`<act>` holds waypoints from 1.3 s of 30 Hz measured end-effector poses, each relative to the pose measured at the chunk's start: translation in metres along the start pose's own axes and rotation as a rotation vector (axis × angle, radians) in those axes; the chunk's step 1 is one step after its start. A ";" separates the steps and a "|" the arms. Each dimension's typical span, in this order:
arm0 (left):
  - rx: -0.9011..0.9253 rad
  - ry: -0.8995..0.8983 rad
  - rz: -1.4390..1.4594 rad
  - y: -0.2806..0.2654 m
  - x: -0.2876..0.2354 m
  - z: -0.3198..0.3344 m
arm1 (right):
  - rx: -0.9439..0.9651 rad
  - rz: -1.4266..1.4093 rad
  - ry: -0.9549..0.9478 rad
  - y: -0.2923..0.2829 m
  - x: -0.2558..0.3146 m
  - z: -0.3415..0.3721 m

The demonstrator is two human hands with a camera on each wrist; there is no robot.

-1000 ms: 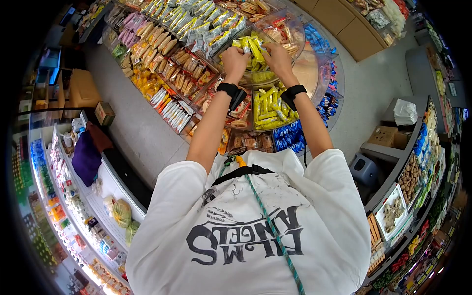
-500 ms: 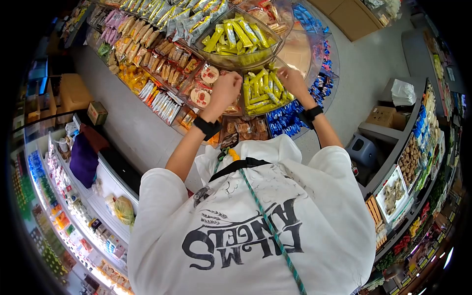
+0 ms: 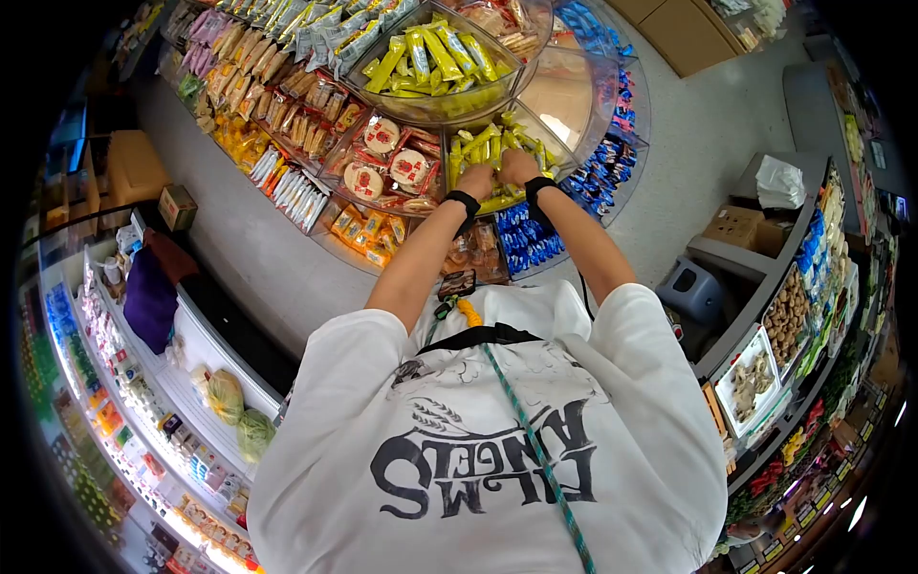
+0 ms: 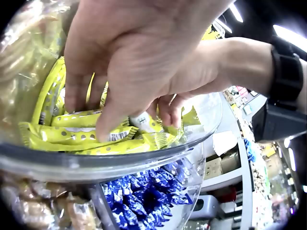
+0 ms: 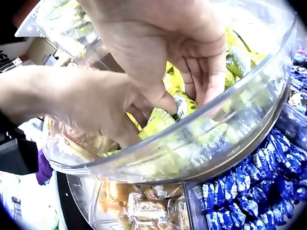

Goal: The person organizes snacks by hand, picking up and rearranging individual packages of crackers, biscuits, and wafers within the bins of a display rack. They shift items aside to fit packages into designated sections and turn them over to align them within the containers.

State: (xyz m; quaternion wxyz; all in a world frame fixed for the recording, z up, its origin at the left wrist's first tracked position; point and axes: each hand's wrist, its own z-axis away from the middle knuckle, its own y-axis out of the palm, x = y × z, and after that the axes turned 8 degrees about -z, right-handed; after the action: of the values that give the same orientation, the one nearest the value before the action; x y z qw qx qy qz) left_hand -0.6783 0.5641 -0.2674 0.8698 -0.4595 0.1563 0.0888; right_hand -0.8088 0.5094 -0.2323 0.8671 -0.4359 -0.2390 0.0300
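Yellow packets (image 3: 483,148) fill a clear curved bin (image 4: 72,163) in front of the person. Both hands reach down into it, side by side. In the left wrist view the left hand (image 4: 129,57) has its thumb and fingers around yellow packets (image 4: 72,134) near the bin's front wall. The right hand (image 5: 168,48), in the right wrist view, pinches a yellow packet (image 5: 181,103) between thumb and fingers. From the head view, the left hand (image 3: 475,180) and right hand (image 3: 519,167) almost touch, their fingertips partly hidden among the packets.
A raised bin of yellow packets (image 3: 435,62) stands behind. Round red-and-white packs (image 3: 382,177) lie to the left, blue-wrapped sweets (image 3: 524,239) to the front right. Grey shelving (image 3: 727,258) with a blue-grey container (image 3: 690,290) stands at the right.
Both hands have come from the upper yellow bin down to the lower one. Half a second ago they were apart above its sides; now they are close together inside it.
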 end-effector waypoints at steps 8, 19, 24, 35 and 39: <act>0.125 0.104 -0.219 -0.011 -0.013 0.027 | -0.006 -0.656 -0.003 -0.074 -0.016 0.045; 0.343 0.090 0.007 -0.016 0.002 0.006 | -0.136 -0.850 0.003 -0.090 -0.041 0.053; 0.169 0.165 0.157 -0.022 0.013 0.012 | -0.134 -0.850 -0.010 -0.092 -0.042 0.045; 0.002 -0.608 0.769 -0.034 0.001 -0.016 | 0.077 -0.275 0.083 -0.026 -0.012 -0.019; -0.091 -0.555 0.612 -0.020 0.008 -0.022 | 0.100 -0.126 0.054 -0.027 -0.010 -0.024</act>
State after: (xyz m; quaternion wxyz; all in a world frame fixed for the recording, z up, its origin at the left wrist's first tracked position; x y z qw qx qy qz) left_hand -0.6692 0.5346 -0.2665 0.7913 -0.3884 0.0413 0.4705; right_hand -0.8106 0.4723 -0.2279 0.8941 -0.3769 -0.2407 -0.0244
